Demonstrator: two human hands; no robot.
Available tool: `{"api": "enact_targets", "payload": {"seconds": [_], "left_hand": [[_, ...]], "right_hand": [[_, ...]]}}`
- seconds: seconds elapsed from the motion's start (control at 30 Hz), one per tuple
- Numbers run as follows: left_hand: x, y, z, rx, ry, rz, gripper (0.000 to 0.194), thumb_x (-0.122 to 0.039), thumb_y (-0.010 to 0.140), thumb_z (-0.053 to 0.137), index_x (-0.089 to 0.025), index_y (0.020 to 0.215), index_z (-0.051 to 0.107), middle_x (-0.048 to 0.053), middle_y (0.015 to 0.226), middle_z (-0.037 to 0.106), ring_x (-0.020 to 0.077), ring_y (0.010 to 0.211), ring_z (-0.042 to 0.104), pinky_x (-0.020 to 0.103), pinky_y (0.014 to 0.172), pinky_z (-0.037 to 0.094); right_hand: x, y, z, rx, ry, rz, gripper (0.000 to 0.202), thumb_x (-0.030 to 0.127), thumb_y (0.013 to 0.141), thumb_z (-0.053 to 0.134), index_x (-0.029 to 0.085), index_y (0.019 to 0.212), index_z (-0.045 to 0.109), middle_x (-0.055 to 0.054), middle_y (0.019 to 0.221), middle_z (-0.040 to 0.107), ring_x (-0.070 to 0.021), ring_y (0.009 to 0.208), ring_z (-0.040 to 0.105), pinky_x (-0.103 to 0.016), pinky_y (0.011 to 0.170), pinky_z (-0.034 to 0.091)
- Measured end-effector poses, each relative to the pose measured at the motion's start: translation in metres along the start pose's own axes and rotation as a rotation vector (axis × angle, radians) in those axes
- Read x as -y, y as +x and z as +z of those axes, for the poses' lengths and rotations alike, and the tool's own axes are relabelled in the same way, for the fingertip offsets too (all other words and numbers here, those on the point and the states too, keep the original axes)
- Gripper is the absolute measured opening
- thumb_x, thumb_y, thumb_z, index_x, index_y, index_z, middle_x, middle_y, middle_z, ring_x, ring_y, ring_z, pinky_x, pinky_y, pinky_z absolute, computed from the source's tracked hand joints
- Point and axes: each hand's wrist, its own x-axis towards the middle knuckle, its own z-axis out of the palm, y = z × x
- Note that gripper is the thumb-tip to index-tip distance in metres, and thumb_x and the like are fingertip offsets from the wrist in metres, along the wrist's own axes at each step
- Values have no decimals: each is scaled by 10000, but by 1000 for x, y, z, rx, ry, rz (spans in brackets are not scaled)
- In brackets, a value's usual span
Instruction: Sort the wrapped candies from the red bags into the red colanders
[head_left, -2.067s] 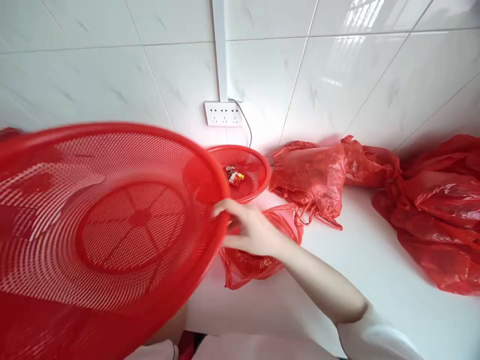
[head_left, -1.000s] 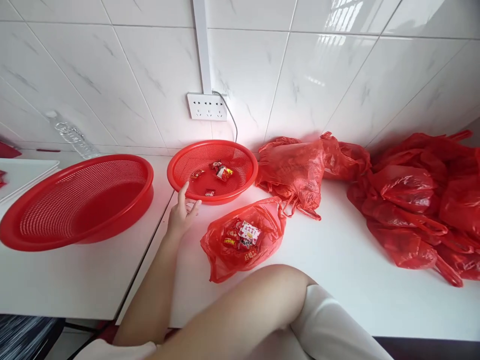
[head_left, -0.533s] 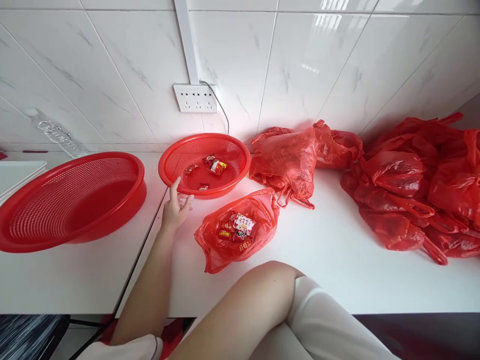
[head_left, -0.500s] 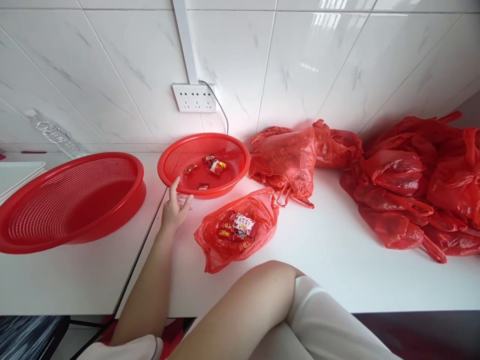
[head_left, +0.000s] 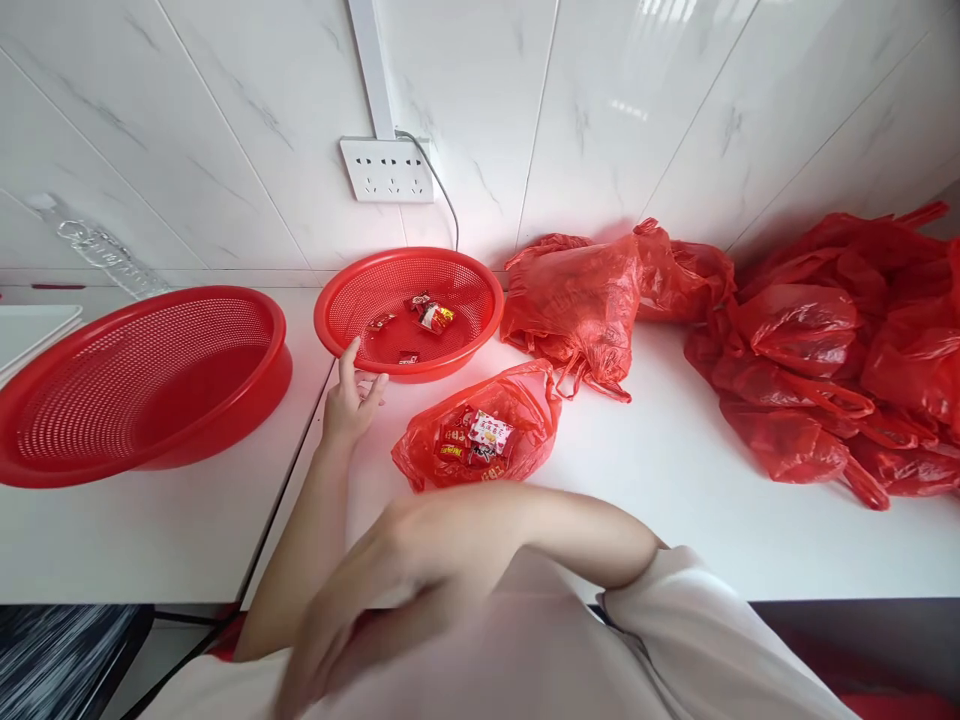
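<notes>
My left hand [head_left: 351, 402] is at the front left rim of the round red plastic basket [head_left: 484, 335], its fingers apart and holding nothing. The index fingertip meets the rim or hovers just beside it. A few small wrapped snack packets [head_left: 435, 318] lie in that basket. In front of it an open red plastic bag [head_left: 536, 410] holds several snack packets, with a white and pink one [head_left: 491, 432] on top. My right hand [head_left: 360, 590] crosses low before my body, closest to my left forearm. Motion blur hides its fingers.
A larger red basket [head_left: 210, 440] stands at the left. Tied red bags [head_left: 577, 300] lean by the wall, and more are heaped [head_left: 802, 350] at the right. A clear plastic bottle [head_left: 112, 255] lies at the back left. A socket panel [head_left: 387, 170] is on the tiled wall.
My right arm has swung, bringing the hand into view low in front of my body. The left hand keeps its place by the basket. The view has shifted slightly.
</notes>
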Motion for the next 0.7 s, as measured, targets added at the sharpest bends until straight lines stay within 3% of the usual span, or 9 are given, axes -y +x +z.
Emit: {"api": "enact_targets", "payload": {"seconds": [0.03,0.07,0.2,0.3,0.4,0.5,0.6,0.7], "left_hand": [[0,0,-1,-2,9,0,744,-490,865,507,-233,1502,222,15,897,680,143,619,673,265,641,535],[-1,0,-2,-4,26,1,742,-485,863,511,-235,1501,226,11,888,679,143,623,670,262,641,528],[-4,0,-7,14,138,11,724,-456,857,517,-245,1497,254,-5,848,681,146,648,652,262,665,505],[-15,-2,-14,0,249,10,709,-462,844,542,-252,1478,304,-9,807,672,159,647,633,271,658,476],[-37,-9,-23,-66,368,-15,728,-481,830,569,-266,1474,306,17,891,680,183,661,623,291,626,445],[-65,-21,-31,-103,376,-2,700,-466,855,541,-292,1479,278,39,1079,662,170,636,612,303,615,439],[-86,-37,-33,-20,327,52,586,-477,872,514,-291,1412,385,25,1067,670,157,619,609,302,642,452],[-92,-52,-32,110,385,41,406,-529,876,483,-277,1179,581,16,934,692,177,639,624,301,628,443]], "right_hand": [[-9,-9,-9,104,-49,-11,218,292,929,539,216,1086,671,13,1117,693,-111,991,656,-156,831,472],[-20,-20,-18,85,-126,55,233,239,950,487,192,1099,660,-10,1111,697,-113,956,662,-175,836,472],[-69,-61,-40,-186,-652,590,206,174,928,495,173,1005,686,-77,955,718,-191,888,658,-264,770,451],[-89,-84,-42,-206,-760,756,193,178,925,498,177,979,684,-80,896,709,-189,836,651,-256,702,429],[-95,-96,-42,-236,-797,804,180,193,934,493,174,952,670,-81,883,691,-175,823,638,-245,682,418],[-100,-92,-39,-293,-828,737,159,206,940,498,180,971,653,-73,927,669,-165,878,620,-236,708,423],[-111,-77,-31,-269,-879,623,160,222,954,481,187,990,632,-68,970,650,-171,923,603,-241,714,432],[-123,-58,-21,-206,-923,634,174,152,945,446,155,955,620,-95,954,647,-197,889,611,-268,684,447]]}}
